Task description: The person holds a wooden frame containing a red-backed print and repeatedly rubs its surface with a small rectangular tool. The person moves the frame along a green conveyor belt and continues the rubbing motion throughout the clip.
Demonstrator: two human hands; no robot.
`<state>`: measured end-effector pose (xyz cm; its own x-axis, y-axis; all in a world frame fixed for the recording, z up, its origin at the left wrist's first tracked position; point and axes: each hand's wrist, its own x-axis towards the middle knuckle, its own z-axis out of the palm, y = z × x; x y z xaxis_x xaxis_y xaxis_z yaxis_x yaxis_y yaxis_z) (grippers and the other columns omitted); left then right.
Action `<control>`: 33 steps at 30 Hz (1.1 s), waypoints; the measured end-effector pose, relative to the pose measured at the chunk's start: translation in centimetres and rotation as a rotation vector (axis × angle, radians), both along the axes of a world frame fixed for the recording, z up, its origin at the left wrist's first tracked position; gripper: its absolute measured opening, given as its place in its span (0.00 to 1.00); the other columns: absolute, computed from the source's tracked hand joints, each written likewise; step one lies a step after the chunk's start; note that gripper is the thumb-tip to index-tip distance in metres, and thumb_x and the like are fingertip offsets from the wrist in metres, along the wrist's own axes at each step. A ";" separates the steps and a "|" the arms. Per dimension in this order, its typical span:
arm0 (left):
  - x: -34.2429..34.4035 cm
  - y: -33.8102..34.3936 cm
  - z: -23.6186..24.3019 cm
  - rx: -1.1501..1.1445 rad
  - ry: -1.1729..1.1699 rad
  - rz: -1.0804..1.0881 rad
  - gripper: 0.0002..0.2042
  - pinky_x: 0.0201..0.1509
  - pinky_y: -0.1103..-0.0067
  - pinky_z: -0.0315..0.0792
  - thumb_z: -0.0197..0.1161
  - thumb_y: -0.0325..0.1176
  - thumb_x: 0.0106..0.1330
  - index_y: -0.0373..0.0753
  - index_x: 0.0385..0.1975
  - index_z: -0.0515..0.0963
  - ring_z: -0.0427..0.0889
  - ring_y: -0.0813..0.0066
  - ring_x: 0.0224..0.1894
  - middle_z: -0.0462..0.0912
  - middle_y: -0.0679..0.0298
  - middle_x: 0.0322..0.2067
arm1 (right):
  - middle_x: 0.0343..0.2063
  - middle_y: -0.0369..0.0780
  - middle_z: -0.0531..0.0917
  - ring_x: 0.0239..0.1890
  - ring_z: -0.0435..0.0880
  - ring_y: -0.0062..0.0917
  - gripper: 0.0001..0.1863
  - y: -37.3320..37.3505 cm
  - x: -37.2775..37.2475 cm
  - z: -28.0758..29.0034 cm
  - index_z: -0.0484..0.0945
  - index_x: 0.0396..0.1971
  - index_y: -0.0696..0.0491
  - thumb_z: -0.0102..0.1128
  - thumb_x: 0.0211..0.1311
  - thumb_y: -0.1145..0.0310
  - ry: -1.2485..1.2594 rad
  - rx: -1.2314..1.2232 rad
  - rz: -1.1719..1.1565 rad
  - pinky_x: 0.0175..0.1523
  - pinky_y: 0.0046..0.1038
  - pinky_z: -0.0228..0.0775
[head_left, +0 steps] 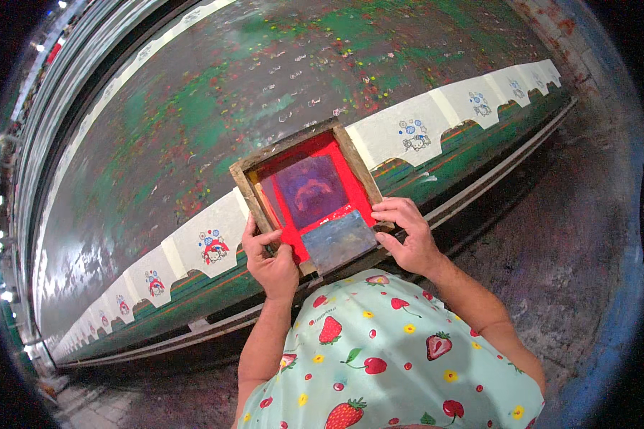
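Holding a wooden frame (286, 146) by its 2 sides, askew in view, over the near part of a long dark worktop (215, 107) mottled with green and red. Closed partway with the left grip (273, 263) on the left bar near its lower corner, thumb and a raised finger on either side of the wood. Closed partway with the right grip (413, 242) on the right bar near its lower corner, thumb pointing inward.

Filled inside the frame with a red screen (348, 173) around a purple window (311, 187), and across the lower end with a grey-blue flat piece (338, 242). Cannot tell whether resting on the worktop or raised above it.

Lined along the near side with white panels (385, 134), printed with small cartoon motifs: with red to the left of the frame, only blue and black to the right. Dressed in a mint-green garment (393, 344) patterned with strawberries, cherries and yellow flowers.
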<state>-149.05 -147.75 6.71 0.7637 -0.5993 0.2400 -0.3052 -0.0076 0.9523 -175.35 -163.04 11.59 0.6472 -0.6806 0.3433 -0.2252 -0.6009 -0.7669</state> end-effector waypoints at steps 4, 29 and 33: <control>-0.3 -0.4 0.0 0.037 0.108 0.001 0.14 0.85 0.61 0.62 0.66 0.13 0.58 0.33 0.42 0.84 0.69 0.47 0.84 0.72 0.36 0.79 | 0.60 0.45 0.88 0.66 0.83 0.46 0.22 -0.9 -0.8 -0.1 0.88 0.56 0.53 0.79 0.61 0.74 -0.016 0.013 0.031 0.75 0.47 0.73; 0.3 0.1 -1.4 -0.017 0.229 -0.019 0.13 0.81 0.64 0.70 0.65 0.10 0.59 0.33 0.41 0.83 0.75 0.55 0.80 0.72 0.40 0.80 | 0.53 0.44 0.87 0.62 0.86 0.42 0.16 -0.3 3.8 1.9 0.89 0.51 0.52 0.68 0.68 0.62 0.253 -0.483 0.408 0.66 0.46 0.79; 0.3 0.0 -1.3 0.045 0.149 -0.003 0.12 0.82 0.63 0.67 0.66 0.13 0.58 0.33 0.39 0.84 0.74 0.51 0.81 0.74 0.39 0.78 | 0.51 0.43 0.87 0.57 0.88 0.41 0.16 -0.3 5.4 2.6 0.88 0.51 0.53 0.65 0.67 0.65 0.378 -0.468 0.443 0.62 0.44 0.81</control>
<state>-148.71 -147.76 5.44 0.7870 -0.6092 0.0975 -0.1609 -0.0502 0.9857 -169.96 -163.32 14.23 0.9582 -0.1659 0.2329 -0.0834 -0.9413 -0.3270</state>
